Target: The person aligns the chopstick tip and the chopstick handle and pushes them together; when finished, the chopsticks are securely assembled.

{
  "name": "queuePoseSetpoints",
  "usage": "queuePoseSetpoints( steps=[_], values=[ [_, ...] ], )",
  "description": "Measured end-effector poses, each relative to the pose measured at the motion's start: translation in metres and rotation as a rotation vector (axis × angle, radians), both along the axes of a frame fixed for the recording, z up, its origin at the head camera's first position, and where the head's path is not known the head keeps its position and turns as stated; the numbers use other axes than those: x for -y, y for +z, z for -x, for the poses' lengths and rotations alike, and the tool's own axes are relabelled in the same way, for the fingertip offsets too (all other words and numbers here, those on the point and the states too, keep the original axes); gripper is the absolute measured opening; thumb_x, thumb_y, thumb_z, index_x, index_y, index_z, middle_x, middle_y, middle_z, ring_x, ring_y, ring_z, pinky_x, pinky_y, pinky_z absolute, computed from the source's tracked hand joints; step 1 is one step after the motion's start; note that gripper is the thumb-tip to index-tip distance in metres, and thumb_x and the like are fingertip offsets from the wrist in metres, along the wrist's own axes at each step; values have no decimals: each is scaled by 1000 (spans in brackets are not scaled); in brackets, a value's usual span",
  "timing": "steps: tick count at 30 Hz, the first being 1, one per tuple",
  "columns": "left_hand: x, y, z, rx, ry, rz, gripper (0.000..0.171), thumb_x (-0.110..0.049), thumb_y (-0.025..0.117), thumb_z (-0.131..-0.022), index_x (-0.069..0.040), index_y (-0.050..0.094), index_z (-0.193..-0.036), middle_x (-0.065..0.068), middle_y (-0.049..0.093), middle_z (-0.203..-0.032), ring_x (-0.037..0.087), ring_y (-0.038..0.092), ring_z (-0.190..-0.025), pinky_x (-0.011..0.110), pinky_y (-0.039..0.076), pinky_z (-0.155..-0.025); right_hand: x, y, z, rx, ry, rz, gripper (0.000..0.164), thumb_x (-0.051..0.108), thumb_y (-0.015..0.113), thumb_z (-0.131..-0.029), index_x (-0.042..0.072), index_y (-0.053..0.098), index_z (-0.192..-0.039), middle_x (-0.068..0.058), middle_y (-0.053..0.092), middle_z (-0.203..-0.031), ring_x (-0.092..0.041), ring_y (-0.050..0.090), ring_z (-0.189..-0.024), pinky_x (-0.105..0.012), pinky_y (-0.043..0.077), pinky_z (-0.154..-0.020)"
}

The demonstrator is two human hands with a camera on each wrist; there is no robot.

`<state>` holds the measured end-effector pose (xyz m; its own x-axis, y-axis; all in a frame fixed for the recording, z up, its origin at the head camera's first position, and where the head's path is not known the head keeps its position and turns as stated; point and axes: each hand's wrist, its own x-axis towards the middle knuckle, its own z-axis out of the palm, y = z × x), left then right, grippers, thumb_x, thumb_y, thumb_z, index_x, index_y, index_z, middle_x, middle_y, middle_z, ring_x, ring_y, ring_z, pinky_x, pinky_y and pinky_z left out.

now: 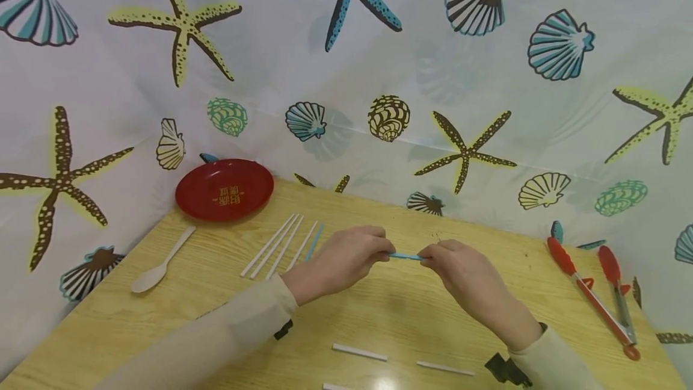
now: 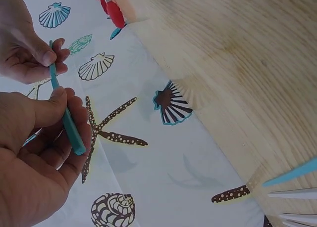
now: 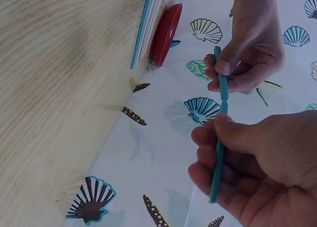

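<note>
A thin blue stick [image 1: 406, 256] is held up over the table between both hands. My left hand [image 1: 346, 257] pinches one end part between thumb and fingers, and my right hand [image 1: 460, 272] pinches the other. Seen from the right wrist, the blue stick [image 3: 217, 172] has a narrow, uneven spot between the two hands; whether it is a joint or a break I cannot tell. One flat end of the blue stick [image 2: 74, 138] shows over the left fingers in the left wrist view. Beyond the left forearm lie a second blue stick [image 1: 314, 242] and several long white sticks [image 1: 273, 244].
Short white sticks [image 1: 360, 352] lie near the front of the wooden table [image 1: 390, 312]. A red oval plate [image 1: 200, 197] stands at the back left, a pale spoon [image 1: 159, 268] before it. Red-tipped tongs [image 1: 598, 306] lie spread at the right. Shell-printed cloth [image 1: 368, 161] hangs behind.
</note>
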<state>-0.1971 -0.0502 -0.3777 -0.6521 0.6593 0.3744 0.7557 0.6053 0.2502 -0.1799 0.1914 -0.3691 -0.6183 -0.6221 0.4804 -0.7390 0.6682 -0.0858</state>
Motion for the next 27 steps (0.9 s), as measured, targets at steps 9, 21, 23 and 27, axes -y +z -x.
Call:
queuePoseSetpoints(
  steps=[9, 21, 23, 27],
  values=[
    [-1, 0, 0, -106, -80, -26, 10, -4, 67, -94, -6, 74, -100, -3, 52, -82, 9, 54, -74, 16, 48, -67, -1, 1, 4, -25, 99, 61, 10, 3, 78, -83, 5, 72, -92, 1, 67, -81, -8, 60, -66, -22, 50, -56],
    [-1, 4, -3, -66, -61, -3, 8, -5, 70, -92, -7, 75, -98, -2, 56, -82, 10, 56, -75, 17, 49, -67, 5, 2, 2, -130, 167, 80, 16, -3, 81, -77, 5, 72, -88, 2, 65, -75, -8, 55, -61, -20, 48, -52],
    [-3, 6, -5, -13, -19, 51, 8, -9, 71, -93, -10, 74, -99, -3, 61, -85, 11, 58, -77, 18, 49, -65, 7, 2, 3, -138, 130, 20, 16, 1, 83, -77, 8, 73, -87, 3, 66, -75, -9, 57, -63, -23, 48, -55],
    [-7, 10, -8, 85, 26, 134, 9, -16, 71, -93, -12, 73, -101, -3, 67, -90, 8, 60, -75, 18, 48, -61, 8, 5, 5, -154, 63, -86, 16, 8, 87, -74, 13, 75, -85, 6, 69, -76, -11, 61, -66, -28, 42, -57]
  ],
)
